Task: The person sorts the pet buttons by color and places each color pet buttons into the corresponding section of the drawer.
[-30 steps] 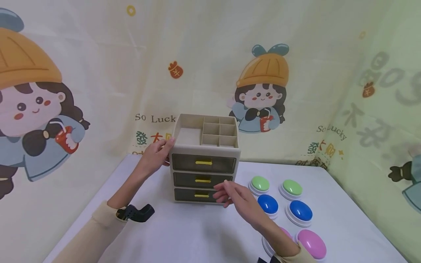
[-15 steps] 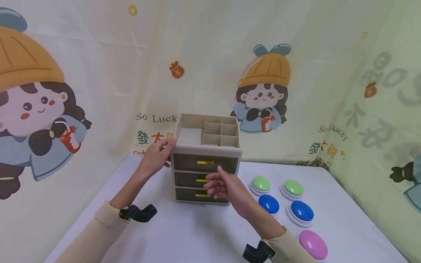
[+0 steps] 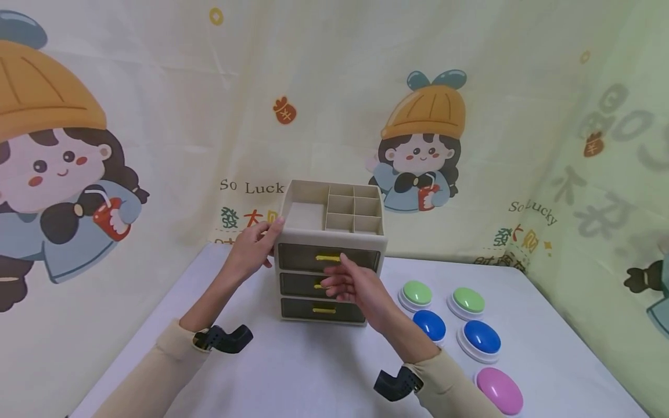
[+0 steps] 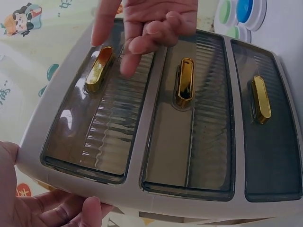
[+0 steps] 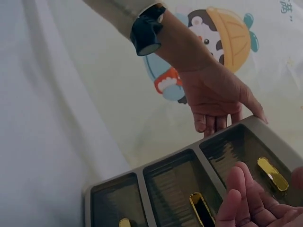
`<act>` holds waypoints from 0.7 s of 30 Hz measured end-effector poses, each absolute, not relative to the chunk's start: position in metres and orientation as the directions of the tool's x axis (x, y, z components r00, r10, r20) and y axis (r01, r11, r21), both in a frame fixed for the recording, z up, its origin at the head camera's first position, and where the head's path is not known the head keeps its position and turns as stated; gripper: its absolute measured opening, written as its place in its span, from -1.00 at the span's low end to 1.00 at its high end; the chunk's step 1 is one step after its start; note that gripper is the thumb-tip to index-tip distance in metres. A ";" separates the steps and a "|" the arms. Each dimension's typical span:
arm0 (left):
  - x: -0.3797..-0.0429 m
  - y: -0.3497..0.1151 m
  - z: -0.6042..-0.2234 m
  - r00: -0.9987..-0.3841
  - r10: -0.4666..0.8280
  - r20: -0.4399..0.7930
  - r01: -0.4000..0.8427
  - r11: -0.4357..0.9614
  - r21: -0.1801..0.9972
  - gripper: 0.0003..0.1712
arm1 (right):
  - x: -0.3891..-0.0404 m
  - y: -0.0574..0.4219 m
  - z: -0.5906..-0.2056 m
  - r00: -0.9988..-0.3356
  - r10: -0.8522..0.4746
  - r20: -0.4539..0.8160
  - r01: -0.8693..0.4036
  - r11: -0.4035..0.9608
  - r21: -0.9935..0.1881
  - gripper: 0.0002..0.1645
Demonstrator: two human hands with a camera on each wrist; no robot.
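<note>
A beige desktop drawer organizer [image 3: 334, 238] stands on the table, its three dark see-through drawers shut. My left hand [image 3: 248, 252] holds its left side, thumb at the upper corner and fingers along the side wall. In front of the drawers is my right hand [image 3: 363, 290], fingers loosely bent, thumb beside the yellow handle [image 3: 326, 258] of the top drawer. The left wrist view has the right hand's fingers [image 4: 154, 35] near the golden handle [image 4: 99, 69], with nothing held. Part of the middle drawer [image 3: 295, 284] is hidden by that hand.
Right of the organizer, push buttons on white bases stand on the white table [image 3: 292, 371]: green ones [image 3: 417, 292], blue ones [image 3: 482, 337] and a pink one [image 3: 499, 390]. The organizer's top has open compartments [image 3: 355, 209]. A printed curtain [image 3: 324, 58] hangs behind.
My right hand has moved up and left, from the lower drawers to beside the top drawer's handle. The left hand stays on the organizer's side. The view has shifted slightly.
</note>
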State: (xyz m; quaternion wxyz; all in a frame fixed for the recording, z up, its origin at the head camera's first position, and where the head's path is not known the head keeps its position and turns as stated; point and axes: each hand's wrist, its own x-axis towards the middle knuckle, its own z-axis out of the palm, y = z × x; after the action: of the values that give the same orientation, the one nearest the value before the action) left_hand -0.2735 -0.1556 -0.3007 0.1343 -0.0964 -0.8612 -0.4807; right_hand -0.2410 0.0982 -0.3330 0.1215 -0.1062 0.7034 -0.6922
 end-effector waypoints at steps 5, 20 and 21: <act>-0.273 -0.155 -0.300 -0.946 0.034 0.323 0.292 0.519 0.803 -0.40 | -0.242 0.093 -0.331 -0.958 -0.287 0.002 0.002 -0.012 -1.000 -0.33; -0.271 -0.155 -0.300 -0.947 0.023 0.322 0.288 0.512 0.810 -0.38 | -0.238 0.087 -0.330 -0.983 -0.179 0.039 -0.033 -0.037 -0.999 -0.43; -0.271 -0.155 -0.300 -0.947 0.023 0.320 0.286 0.511 0.810 -0.39 | -0.236 0.087 -0.330 -0.983 -0.178 0.036 -0.030 -0.036 -0.999 -0.43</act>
State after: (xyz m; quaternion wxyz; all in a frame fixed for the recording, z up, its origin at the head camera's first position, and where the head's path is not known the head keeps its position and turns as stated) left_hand -0.2710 -0.1554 -0.2997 0.1353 -0.0899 -0.8587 -0.4860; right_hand -0.2362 0.0872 -0.3299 0.0516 -0.0749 0.6925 -0.7157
